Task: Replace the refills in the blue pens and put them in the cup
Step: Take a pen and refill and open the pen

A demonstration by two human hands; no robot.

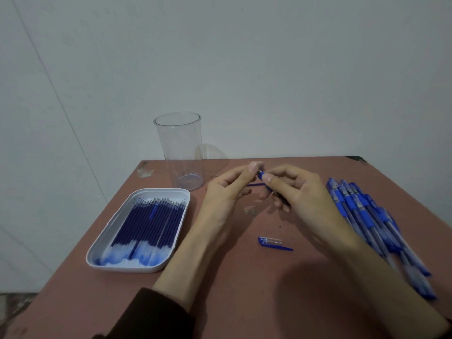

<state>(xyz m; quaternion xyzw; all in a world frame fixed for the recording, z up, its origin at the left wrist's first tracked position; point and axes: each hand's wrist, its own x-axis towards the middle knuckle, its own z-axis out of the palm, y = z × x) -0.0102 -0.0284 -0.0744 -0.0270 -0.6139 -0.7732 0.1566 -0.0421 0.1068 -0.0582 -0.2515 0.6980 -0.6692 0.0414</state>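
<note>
above the middle of the table (244, 294), right of the clear cup (180, 152), the right hand (297, 192) curls round the blue pen (265, 180) while the left hand (228, 189) pinches its far tip, and the pen looks light, stiff and smooth, so firm holds on barrel and tip should stop slipping.
</note>
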